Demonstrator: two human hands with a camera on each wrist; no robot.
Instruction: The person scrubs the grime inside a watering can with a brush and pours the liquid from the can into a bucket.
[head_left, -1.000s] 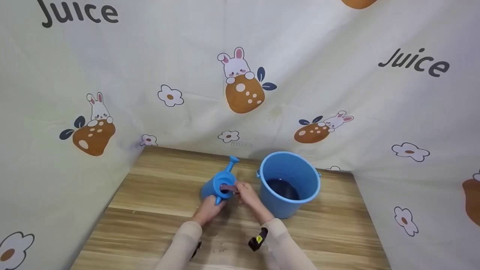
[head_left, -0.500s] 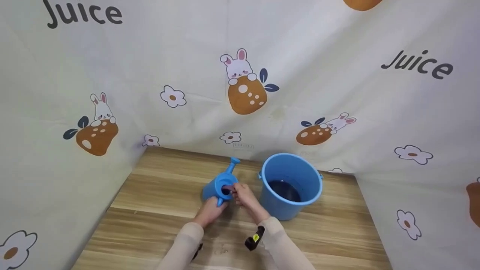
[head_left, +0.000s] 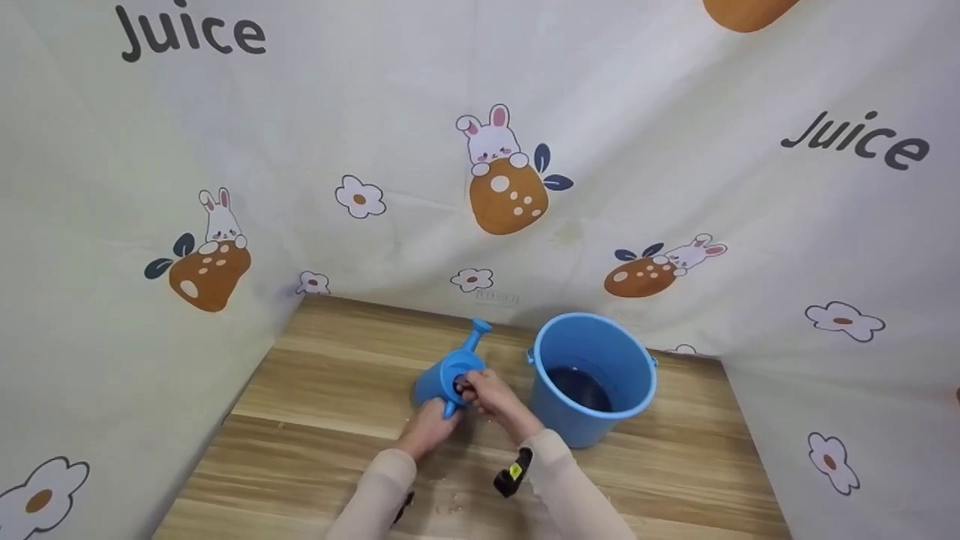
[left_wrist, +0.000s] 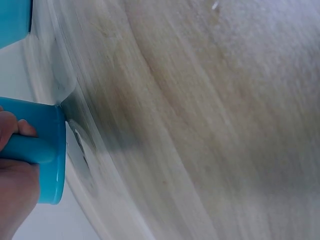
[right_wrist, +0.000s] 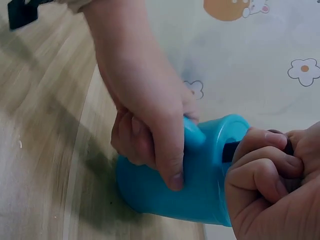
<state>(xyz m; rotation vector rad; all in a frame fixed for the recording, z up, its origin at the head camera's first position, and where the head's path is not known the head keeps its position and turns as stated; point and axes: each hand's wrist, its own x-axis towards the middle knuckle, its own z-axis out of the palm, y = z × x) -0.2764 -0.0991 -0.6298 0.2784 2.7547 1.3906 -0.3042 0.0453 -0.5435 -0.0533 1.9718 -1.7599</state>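
A blue watering can (head_left: pixel 433 388) stands tilted on the wooden tabletop, its spout toward the back wall. My left hand (head_left: pixel 431 427) grips the can's handle (left_wrist: pixel 30 149), fingers wrapped round it in the left wrist view. At the can's top opening, my right hand (head_left: pixel 489 394) holds a tool by its purplish-brown handle (right_wrist: pixel 289 148), fingers curled tightly. The far end of this tool is inside the can and hidden, so its kind cannot be told. To the right of the hands is a blue bucket (head_left: pixel 589 427) with dark content at its bottom.
A pale printed cloth (head_left: pixel 405 247) with rabbits and flowers lines the back and both sides of the tabletop (head_left: pixel 322 450). Small wet-looking spots (head_left: pixel 450 504) lie near the front. Black straps (head_left: pixel 514 472) sit at the wrists.
My right hand has pushed closer over the can's opening, and less of the handle shows now. The left hand keeps its grip. The whole head view has shifted slightly.
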